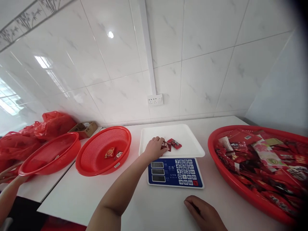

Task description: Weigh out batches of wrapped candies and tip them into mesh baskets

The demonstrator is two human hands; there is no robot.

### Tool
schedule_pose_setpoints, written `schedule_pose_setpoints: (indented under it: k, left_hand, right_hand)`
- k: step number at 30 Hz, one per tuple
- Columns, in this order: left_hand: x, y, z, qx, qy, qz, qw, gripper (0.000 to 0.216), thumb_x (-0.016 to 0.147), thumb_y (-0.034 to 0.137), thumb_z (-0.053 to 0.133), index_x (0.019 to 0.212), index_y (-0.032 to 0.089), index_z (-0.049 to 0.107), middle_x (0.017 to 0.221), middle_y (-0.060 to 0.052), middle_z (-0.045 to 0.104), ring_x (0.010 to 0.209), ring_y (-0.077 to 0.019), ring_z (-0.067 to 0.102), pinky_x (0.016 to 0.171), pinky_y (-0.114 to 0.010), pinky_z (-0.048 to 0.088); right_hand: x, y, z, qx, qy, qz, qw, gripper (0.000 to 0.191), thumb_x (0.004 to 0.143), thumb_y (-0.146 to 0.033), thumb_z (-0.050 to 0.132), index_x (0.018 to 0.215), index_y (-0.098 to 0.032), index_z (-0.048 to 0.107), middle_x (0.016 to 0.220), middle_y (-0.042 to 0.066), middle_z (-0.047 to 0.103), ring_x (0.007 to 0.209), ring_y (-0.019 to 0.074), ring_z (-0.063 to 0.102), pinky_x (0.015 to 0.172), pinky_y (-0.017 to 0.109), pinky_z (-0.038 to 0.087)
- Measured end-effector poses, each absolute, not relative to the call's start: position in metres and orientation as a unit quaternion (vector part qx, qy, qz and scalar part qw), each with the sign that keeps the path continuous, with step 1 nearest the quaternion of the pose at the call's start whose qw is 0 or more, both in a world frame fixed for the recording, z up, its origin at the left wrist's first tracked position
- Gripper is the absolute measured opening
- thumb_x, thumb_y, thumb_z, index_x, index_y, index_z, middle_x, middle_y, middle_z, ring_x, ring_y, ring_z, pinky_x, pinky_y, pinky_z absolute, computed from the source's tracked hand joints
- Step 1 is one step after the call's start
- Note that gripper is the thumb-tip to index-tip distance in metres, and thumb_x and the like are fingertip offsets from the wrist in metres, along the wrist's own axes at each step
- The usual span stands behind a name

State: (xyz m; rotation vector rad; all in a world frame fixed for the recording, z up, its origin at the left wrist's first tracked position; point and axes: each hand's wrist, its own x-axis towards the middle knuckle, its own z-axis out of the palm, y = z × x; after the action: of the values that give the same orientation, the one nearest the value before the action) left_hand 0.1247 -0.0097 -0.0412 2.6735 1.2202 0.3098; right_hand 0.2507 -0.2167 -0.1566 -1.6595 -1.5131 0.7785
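My left hand reaches onto the white weighing tray of a blue-faced electronic scale. Its fingers close on a small dark red candy packet. A second red packet lies just right of it on the tray. My right hand rests flat on the white table in front of the scale, palm down, fingers together, holding nothing. A red basket at the right is heaped with several red wrapped snacks.
A red mesh basket left of the scale holds two small packets. Another red basket stands further left, where another person's hand touches it. Red plastic bags and a cardboard box sit at the back left. A wall socket is above.
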Motion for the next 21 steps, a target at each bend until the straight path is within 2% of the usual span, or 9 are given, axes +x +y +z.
schedule_pose_setpoints:
  k: [4, 7, 10, 12, 14, 17, 21]
  left_hand:
    - [0.132, -0.005, -0.036, 0.890, 0.430, 0.112, 0.103, 0.033, 0.082, 0.046, 0.051, 0.103, 0.020, 0.050, 0.092, -0.004, 0.060, 0.078, -0.0202, 0.059, 0.064, -0.029, 0.046]
    - [0.138, -0.003, -0.029, 0.874, 0.431, 0.129, 0.183, 0.039, 0.083, 0.052, 0.047, 0.108, 0.021, 0.048, 0.087, -0.002, 0.061, 0.070, -0.0158, 0.060, 0.055, -0.023, 0.044]
    - [0.149, 0.000, -0.025, 0.863, 0.417, 0.102, 0.268, 0.052, 0.079, 0.054, 0.052, 0.121, 0.026, 0.044, 0.100, -0.003, 0.061, 0.077, -0.0159, 0.061, 0.057, -0.022, 0.045]
    - [0.156, 0.003, -0.025, 0.867, 0.413, 0.062, 0.271, 0.064, 0.072, 0.054, 0.060, 0.127, 0.028, 0.042, 0.109, -0.005, 0.059, 0.087, -0.0196, 0.060, 0.063, -0.024, 0.046]
    - [0.162, 0.006, -0.025, 0.871, 0.410, 0.035, 0.269, 0.066, 0.067, 0.054, 0.064, 0.124, 0.027, 0.047, 0.114, -0.006, 0.058, 0.094, -0.0224, 0.058, 0.067, -0.026, 0.047]
    - [0.166, 0.010, -0.027, 0.873, 0.406, 0.019, 0.270, 0.056, 0.066, 0.055, 0.064, 0.113, 0.025, 0.056, 0.110, -0.006, 0.060, 0.091, -0.0229, 0.059, 0.065, -0.026, 0.047]
    - [0.164, 0.006, -0.030, 0.873, 0.411, 0.028, 0.262, 0.050, 0.069, 0.056, 0.061, 0.108, 0.025, 0.057, 0.096, -0.005, 0.064, 0.075, -0.0196, 0.060, 0.054, -0.024, 0.045]
  right_hand:
    - [0.250, -0.217, -0.158, -0.646, -0.596, 0.290, 0.379, 0.033, 0.084, -0.046, 0.038, 0.069, -0.023, 0.056, 0.069, -0.002, 0.062, 0.063, 0.0142, 0.057, 0.061, 0.023, 0.043]
    - [0.251, -0.216, -0.158, -0.646, -0.599, 0.299, 0.367, 0.033, 0.085, -0.047, 0.038, 0.070, -0.023, 0.056, 0.068, -0.002, 0.062, 0.063, 0.0142, 0.057, 0.061, 0.023, 0.043]
    - [0.253, -0.216, -0.157, -0.645, -0.607, 0.312, 0.343, 0.033, 0.085, -0.046, 0.038, 0.072, -0.023, 0.057, 0.072, -0.002, 0.062, 0.067, 0.0144, 0.057, 0.063, 0.023, 0.043]
    - [0.255, -0.215, -0.156, -0.643, -0.616, 0.320, 0.325, 0.033, 0.086, -0.046, 0.037, 0.073, -0.023, 0.057, 0.075, -0.001, 0.063, 0.069, 0.0147, 0.058, 0.065, 0.023, 0.043]
    - [0.256, -0.215, -0.156, -0.639, -0.621, 0.324, 0.316, 0.034, 0.086, -0.046, 0.035, 0.074, -0.023, 0.056, 0.074, 0.000, 0.063, 0.069, 0.0147, 0.058, 0.064, 0.023, 0.044]
    - [0.255, -0.215, -0.156, -0.643, -0.615, 0.314, 0.332, 0.034, 0.086, -0.047, 0.036, 0.072, -0.023, 0.056, 0.071, -0.001, 0.062, 0.066, 0.0145, 0.057, 0.063, 0.023, 0.044]
    - [0.251, -0.216, -0.160, -0.657, -0.595, 0.287, 0.365, 0.035, 0.084, -0.048, 0.037, 0.069, -0.023, 0.057, 0.068, -0.002, 0.062, 0.063, 0.0144, 0.057, 0.060, 0.023, 0.043]
